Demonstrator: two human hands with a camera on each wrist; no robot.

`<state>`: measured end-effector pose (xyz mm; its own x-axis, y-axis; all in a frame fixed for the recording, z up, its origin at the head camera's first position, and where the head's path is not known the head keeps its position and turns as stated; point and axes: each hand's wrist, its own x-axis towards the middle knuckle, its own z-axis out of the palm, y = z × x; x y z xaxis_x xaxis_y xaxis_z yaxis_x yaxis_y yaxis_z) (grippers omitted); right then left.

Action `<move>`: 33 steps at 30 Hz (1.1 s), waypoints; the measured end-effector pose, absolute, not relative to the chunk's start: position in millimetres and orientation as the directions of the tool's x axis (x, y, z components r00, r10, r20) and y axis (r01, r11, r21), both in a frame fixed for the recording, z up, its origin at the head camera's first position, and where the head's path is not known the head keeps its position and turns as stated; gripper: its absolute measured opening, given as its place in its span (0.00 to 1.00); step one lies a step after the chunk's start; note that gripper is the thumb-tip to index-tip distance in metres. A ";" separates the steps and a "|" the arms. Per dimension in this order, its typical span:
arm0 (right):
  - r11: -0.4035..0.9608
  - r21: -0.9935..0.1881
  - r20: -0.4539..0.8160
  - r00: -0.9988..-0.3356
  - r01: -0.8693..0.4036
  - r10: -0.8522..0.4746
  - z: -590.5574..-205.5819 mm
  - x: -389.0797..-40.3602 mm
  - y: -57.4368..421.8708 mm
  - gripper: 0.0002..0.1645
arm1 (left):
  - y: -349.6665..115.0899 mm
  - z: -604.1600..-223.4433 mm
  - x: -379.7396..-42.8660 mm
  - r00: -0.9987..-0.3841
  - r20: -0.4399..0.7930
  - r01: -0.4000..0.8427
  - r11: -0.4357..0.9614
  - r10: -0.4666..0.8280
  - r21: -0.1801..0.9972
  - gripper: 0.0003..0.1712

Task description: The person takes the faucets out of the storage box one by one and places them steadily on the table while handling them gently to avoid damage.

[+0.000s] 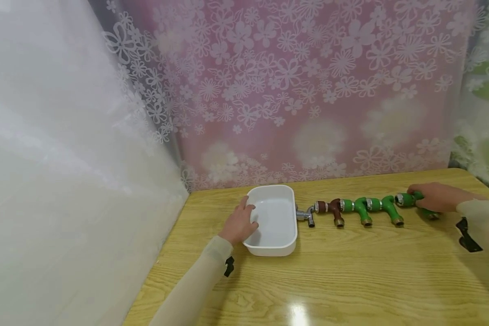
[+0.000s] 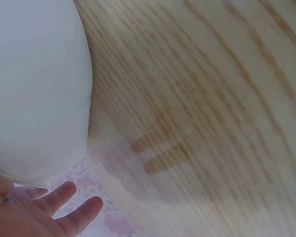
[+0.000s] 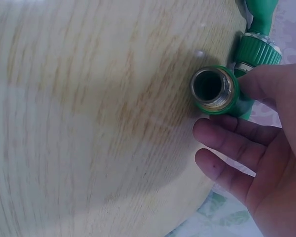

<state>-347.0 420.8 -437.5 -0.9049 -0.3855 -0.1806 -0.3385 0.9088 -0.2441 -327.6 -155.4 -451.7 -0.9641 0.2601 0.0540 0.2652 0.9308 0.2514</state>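
In the head view a white rectangular basin (image 1: pixel 272 217) stands on the wooden table. My left hand (image 1: pixel 239 222) is at its left rim, fingers spread and thumb over the inside; in the left wrist view its fingers (image 2: pixel 84 215) reach out past the basin's edge. To the right runs a row of faucets: a small chrome faucet (image 1: pixel 305 214) beside the basin, a brown faucet (image 1: pixel 335 210), then green faucets (image 1: pixel 360 210). My right hand (image 1: pixel 436 197) holds the rightmost green faucet (image 3: pixel 217 89) between thumb and index finger, its threaded mouth facing the right wrist camera.
The yellow wood-grain table (image 1: pixel 342 280) extends toward me in front of the row. Behind it hangs a pink flowered curtain (image 1: pixel 309 90). A whitish sheet (image 1: pixel 65 181) closes off the left side, and a patterned curtain (image 1: pixel 485 113) hangs at the right.
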 end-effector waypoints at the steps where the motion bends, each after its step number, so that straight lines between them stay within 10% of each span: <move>1: 0.909 -0.241 -0.177 -0.906 -0.340 -0.386 -437.4 -346.9 420.7 0.28 | -155.4 -451.5 -327.3 -0.964 0.053 0.265 0.931 0.260 0.251 0.31; 33: 0.905 -0.236 -0.115 -0.915 -0.353 -0.387 -446.5 -342.2 417.3 0.27 | -158.0 -450.8 -326.3 -0.957 0.069 0.290 0.926 0.282 0.243 0.32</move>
<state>-342.2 417.3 -446.5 -0.9150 -0.3866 -0.1150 -0.3530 0.9055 -0.2357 -326.3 -158.0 -450.8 -0.9570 0.2816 0.0694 0.2900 0.9257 0.2429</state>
